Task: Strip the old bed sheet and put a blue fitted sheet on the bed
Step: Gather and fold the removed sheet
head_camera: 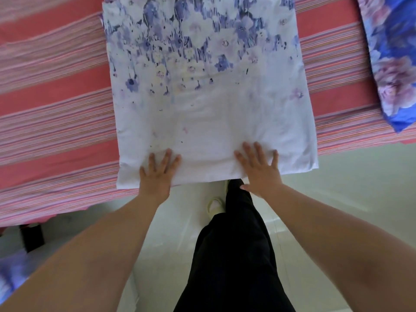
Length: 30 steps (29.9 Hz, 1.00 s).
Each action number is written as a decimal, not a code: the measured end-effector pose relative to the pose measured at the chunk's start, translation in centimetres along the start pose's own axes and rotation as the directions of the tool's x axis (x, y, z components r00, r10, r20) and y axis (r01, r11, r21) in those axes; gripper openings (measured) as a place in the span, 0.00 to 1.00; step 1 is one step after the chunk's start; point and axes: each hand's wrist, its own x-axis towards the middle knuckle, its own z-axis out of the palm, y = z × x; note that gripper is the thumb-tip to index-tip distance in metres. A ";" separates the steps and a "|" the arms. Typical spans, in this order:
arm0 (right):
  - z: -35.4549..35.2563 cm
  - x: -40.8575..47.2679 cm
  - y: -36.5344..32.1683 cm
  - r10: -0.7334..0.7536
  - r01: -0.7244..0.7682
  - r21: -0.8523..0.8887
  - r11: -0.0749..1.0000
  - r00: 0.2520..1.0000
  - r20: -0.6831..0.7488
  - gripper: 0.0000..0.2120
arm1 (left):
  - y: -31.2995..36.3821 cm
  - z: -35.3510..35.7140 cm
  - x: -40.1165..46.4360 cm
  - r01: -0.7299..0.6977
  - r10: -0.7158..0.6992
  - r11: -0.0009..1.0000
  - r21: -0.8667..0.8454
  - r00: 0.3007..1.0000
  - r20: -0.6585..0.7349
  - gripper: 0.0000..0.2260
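Pressing flat on a folded sheet (209,104), both hands are lying at its near edge in the lower middle of the frame. The left hand (157,176) is resting with straight, spread fingers on the sheet's lower left corner; the right hand (258,172) is doing the same toward the lower right, fingers splayed and palm down. Neither is gripping anything.

The sheet is lying as a tall rectangle in the centre of the frame, its long axis running from the bottom edge of the bed up toward the top of the frame. Its upper half is showing a blue and lilac flower print, fading to plain white at the end under the hands. That near end is reaching the bed's edge, slightly overhanging it.

Under it, the bed (56,109) is wearing a cover of red and pink stripes running left to right across the frame. A blue cloth (396,64) with pink roses is lying at the upper right, apart from the sheet.

Below the bed, a pale tiled floor (337,199) is filling the lower frame, with the person's black trousers (236,255) and a light slipper (215,204) in the lower middle. A dark bed leg (31,237) is showing at the lower left.
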 end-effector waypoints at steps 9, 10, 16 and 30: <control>0.3 1.0 0.3 0.152 -0.156 -0.070 0.985 0.987 -0.061 0.38 | -3.7 -0.2 1.4 0.103 -0.096 0.994 -0.028 0.979 0.182 0.38; -0.1 1.0 0.2 0.133 -0.136 -0.093 0.986 0.990 -0.040 0.36 | -4.0 -0.7 1.4 0.078 -0.075 0.997 -0.008 0.974 0.214 0.37; -6.9 -1.0 1.3 0.061 -0.034 -0.197 0.980 0.989 0.133 0.22 | -4.6 -7.2 0.9 0.037 -0.036 0.999 0.004 0.933 0.359 0.25; -25.4 7.5 4.8 -0.041 0.174 -0.180 0.968 0.819 0.572 0.21 | -2.5 -16.8 1.5 -0.038 0.111 0.954 -0.298 0.967 0.231 0.44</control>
